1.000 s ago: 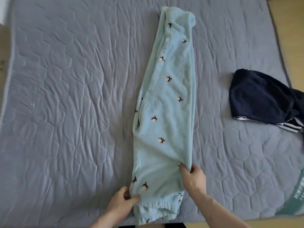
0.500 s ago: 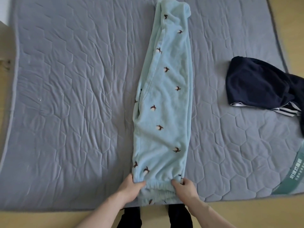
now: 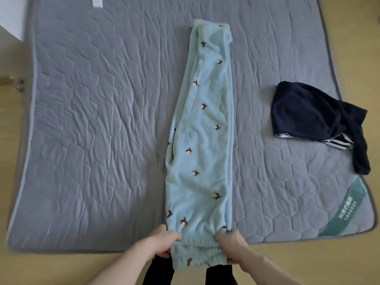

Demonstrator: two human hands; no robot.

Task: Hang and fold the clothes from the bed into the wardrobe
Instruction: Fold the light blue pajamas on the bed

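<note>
Both hands grip the light-blue trousers' elastic cuffs.

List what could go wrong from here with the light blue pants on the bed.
1. Both hands, left and right, grip only the near end of the light blue pants. Lifting it toward the far end could let the stacked layers slide apart, since a side edge already shows unevenly.
2. That end hangs past the mattress edge, so loosening the hold might let it droop to the floor.
3. A sideways swing could brush the dark navy garment lying nearby.
</note>
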